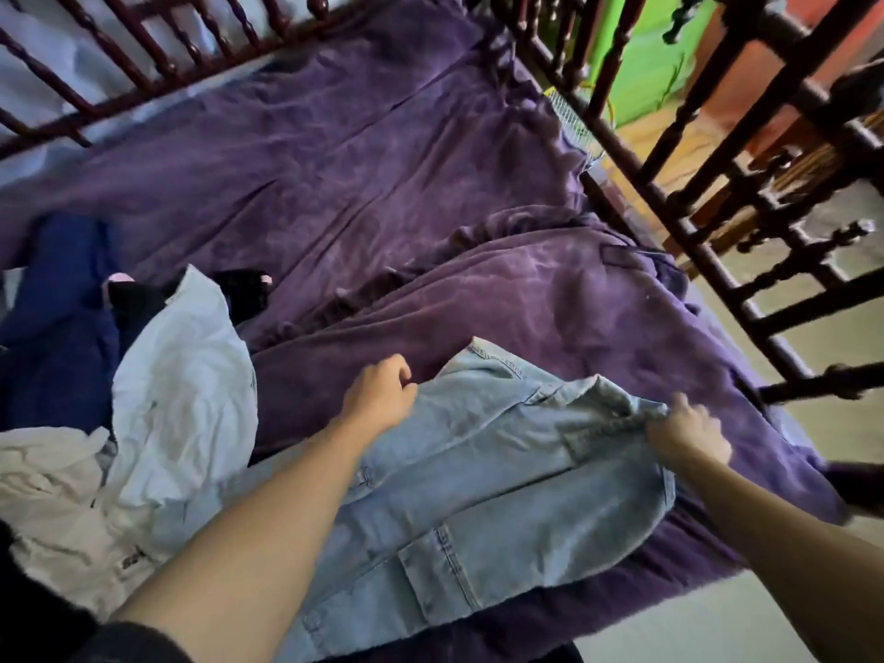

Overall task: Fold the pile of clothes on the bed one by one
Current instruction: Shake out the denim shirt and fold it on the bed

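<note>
Your 2 hands are apart, each holding the jeans (502,480). Your left hand (378,397) is curled at the denim edge on the side facing the pile (177,390). Your right hand (689,435) pinches a bunched fold on the side away from the pile. The jeans lie on the purple blanket (382,184), just beside the pile and touching its near clothes.

Risks from here:
1. The fold in your right hand is already gathered. If you pull it across like that, you will likely set a crooked crease.
2. The blanket under the jeans is rumpled, so a drag could ruck it up and skew the fold.
3. The denim edge sits against the pile, so a wide sweep could catch a loose shirt and pull it along.
4. The near end hangs at the bed's edge, and a sharp tug away from the pile could slide the jeans off.

The long axis runs diagonally, from the near end below the pile up and away from it. The side pocket (440,567) faces up. I cannot tell which end is the waist.
</note>
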Tool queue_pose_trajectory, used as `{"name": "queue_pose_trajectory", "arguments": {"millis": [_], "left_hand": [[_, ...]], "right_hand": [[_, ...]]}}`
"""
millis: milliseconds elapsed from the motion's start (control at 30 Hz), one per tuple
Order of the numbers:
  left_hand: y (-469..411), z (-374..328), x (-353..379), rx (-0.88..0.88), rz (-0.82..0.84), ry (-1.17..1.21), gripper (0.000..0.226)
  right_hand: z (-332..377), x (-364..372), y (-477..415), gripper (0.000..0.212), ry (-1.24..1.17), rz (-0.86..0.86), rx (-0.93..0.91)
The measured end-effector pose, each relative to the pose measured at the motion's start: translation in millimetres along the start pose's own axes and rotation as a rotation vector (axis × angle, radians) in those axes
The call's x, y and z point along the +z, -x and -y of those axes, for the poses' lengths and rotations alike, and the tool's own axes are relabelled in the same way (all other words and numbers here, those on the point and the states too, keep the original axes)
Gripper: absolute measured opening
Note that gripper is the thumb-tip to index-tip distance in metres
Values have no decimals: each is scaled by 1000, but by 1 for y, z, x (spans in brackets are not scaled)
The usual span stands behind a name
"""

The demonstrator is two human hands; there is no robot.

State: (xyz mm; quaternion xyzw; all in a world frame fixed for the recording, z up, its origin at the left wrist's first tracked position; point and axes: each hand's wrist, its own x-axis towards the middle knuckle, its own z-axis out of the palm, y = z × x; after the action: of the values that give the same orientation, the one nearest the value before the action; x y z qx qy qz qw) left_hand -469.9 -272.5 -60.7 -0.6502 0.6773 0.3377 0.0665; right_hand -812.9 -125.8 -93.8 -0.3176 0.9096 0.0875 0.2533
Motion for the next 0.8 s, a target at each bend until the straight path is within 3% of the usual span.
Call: {"name": "queue_pose_trajectory", "arguments": {"millis": [133, 233, 300, 367, 433, 533, 567, 633, 700, 767, 800], "left_hand": [[11, 54, 34, -136, 69, -166, 23], [19, 75, 73, -61, 196, -384, 71], [23, 81, 97, -43, 237, -534, 89], [23, 82, 113, -29, 170, -647, 73], [12, 83, 115, 1, 31, -609, 44], [-15, 85, 96, -76, -138, -114, 13], [-25, 84, 86, -118, -145, 43, 8], [-44, 81, 68, -181, -88, 255, 10], [-56, 81, 54, -211, -34, 315, 11], [-62, 86, 48, -225, -89, 223, 5], [-62, 89, 48, -219, -164, 136, 8]], "right_hand": [[64, 23, -18, 45, 221, -185, -482], [111, 52, -14, 73, 398, -75, -835], [126, 73, -11, 80, 493, -2, -951], [129, 82, -18, 64, 521, -10, -950], [134, 73, -37, 46, 264, 62, -805], [145, 41, -71, 25, -408, 531, -482], [147, 35, -78, 27, -546, 583, -397], [147, 27, -81, 35, -586, 424, -299], [142, 25, -73, 26, -326, -66, -358], [138, 31, -50, 18, -221, -388, -771], [137, 36, -37, 20, -200, -419, -1016]]}}
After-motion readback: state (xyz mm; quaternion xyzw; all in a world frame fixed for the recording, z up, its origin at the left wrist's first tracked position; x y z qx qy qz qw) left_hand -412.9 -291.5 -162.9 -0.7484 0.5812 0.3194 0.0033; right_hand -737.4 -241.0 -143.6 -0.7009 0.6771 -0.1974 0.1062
